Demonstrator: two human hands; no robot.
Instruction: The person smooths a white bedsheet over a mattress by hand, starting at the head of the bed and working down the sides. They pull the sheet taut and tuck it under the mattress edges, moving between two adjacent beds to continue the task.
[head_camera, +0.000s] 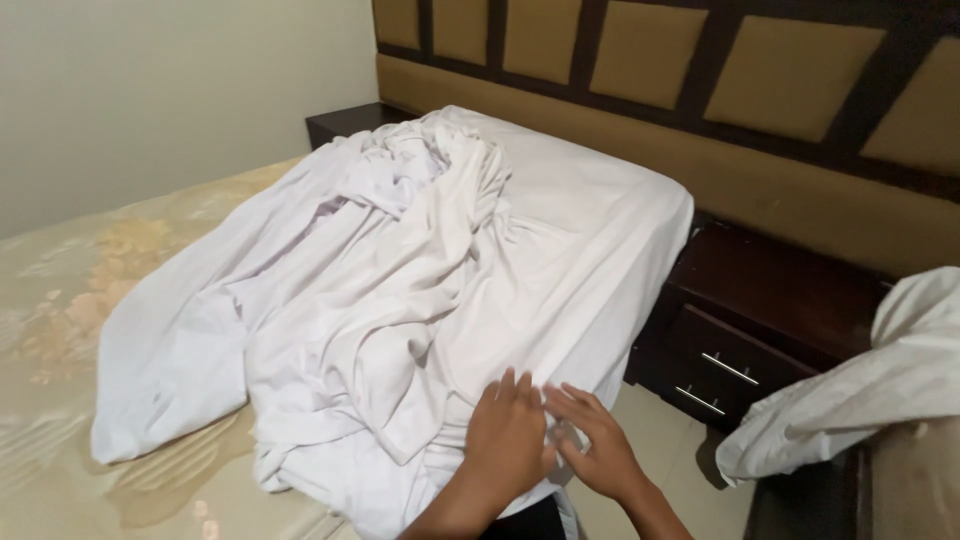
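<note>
A crumpled white bed sheet (400, 270) lies heaped over a bed, covering its head end and trailing toward the near edge. My left hand (507, 436) rests palm down on the sheet at the near edge, fingers together. My right hand (593, 443) is beside it, fingers pinching a fold of the same sheet at the mattress edge. Both hands touch each other at the fingertips. The bare mattress (70, 330) with a beige floral pattern shows on the left.
A dark wooden nightstand (745, 320) with drawer handles stands right of the bed. A padded brown headboard (700, 90) runs along the wall. Another white cloth (880, 380) hangs over furniture at the right. Pale floor tiles (660, 440) show between bed and nightstand.
</note>
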